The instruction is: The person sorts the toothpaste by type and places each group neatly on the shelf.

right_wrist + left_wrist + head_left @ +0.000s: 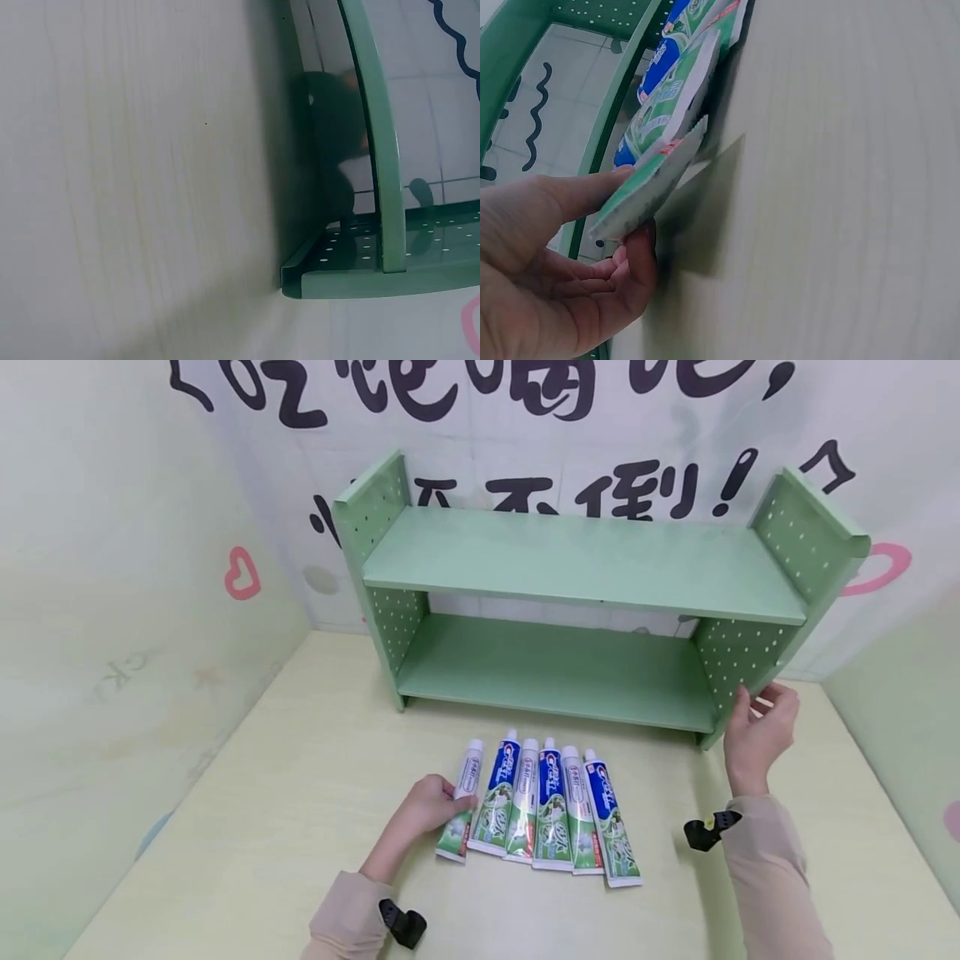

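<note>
My left hand [429, 806] [562, 277] pinches the leftmost toothpaste tube [459, 814] [649, 184] between thumb and fingers near its flat end, which is tilted up off the table in the left wrist view. To its right lie several more tubes [551, 810] in a row, caps toward the shelf, white-and-green ones alternating with blue-and-green ones. My right hand [761, 735] grips the lower front edge of the green shelf's right side panel [738, 660], its fingertips partly hidden. The right wrist view shows the shelf [390, 187] but not the hand.
The two-tier green shelf [555, 668] stands at the back of the pale table [300, 827], behind the tubes. A printed cloth wall [465, 452] with dark lettering rises behind it, with more pale walls at left and right.
</note>
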Action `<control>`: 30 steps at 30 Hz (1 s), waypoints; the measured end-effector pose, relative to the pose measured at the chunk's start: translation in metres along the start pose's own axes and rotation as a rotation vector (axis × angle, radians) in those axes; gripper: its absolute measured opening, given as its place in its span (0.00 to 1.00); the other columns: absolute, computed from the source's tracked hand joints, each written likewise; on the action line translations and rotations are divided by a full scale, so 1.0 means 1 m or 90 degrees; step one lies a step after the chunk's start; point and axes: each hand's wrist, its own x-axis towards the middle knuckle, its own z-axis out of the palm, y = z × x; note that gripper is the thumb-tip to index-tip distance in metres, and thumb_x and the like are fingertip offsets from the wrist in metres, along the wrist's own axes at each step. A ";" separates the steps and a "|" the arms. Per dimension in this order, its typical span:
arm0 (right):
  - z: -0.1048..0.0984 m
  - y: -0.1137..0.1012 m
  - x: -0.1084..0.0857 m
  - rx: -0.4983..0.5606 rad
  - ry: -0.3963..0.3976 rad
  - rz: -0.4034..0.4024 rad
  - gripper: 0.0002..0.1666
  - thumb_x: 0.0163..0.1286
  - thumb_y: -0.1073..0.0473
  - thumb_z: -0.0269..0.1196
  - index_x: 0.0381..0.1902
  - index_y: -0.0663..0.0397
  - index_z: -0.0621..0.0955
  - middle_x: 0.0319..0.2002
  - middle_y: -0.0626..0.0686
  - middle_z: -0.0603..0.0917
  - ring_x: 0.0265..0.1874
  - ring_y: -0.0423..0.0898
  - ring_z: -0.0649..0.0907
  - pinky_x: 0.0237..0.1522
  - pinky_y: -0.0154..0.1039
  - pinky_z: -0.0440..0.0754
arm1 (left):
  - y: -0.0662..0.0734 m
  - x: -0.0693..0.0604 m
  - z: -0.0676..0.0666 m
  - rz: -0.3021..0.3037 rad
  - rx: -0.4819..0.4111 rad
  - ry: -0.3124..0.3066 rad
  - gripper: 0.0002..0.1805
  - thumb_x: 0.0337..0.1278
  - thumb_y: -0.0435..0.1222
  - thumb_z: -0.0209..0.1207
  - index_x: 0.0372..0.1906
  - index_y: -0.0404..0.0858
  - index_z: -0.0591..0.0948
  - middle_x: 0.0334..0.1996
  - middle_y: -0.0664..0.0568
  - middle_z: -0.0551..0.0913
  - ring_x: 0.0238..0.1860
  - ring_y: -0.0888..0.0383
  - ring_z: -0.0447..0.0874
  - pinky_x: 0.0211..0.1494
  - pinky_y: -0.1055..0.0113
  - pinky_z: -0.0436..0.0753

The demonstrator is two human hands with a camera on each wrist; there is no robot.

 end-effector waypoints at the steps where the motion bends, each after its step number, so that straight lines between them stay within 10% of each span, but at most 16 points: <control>1: -0.001 0.000 0.000 -0.005 0.001 0.000 0.18 0.66 0.56 0.54 0.50 0.62 0.70 0.46 0.49 0.75 0.36 0.31 0.74 0.41 0.20 0.78 | 0.001 0.001 -0.001 -0.003 -0.006 -0.002 0.18 0.50 0.43 0.62 0.32 0.29 0.77 0.24 0.47 0.78 0.22 0.59 0.74 0.24 0.71 0.76; 10: -0.004 -0.002 0.002 -0.033 -0.020 -0.003 0.18 0.67 0.58 0.53 0.51 0.63 0.69 0.47 0.53 0.76 0.38 0.39 0.77 0.41 0.22 0.78 | 0.043 0.008 -0.012 0.043 -0.027 -0.017 0.22 0.51 0.45 0.61 0.39 0.27 0.77 0.29 0.44 0.81 0.27 0.57 0.77 0.29 0.70 0.79; 30: -0.002 0.000 0.004 -0.036 -0.040 -0.025 0.19 0.67 0.58 0.53 0.50 0.65 0.67 0.48 0.58 0.75 0.41 0.49 0.80 0.41 0.24 0.80 | 0.123 0.041 0.024 0.124 -0.074 -0.069 0.22 0.52 0.47 0.61 0.39 0.31 0.77 0.30 0.45 0.81 0.24 0.58 0.78 0.30 0.66 0.83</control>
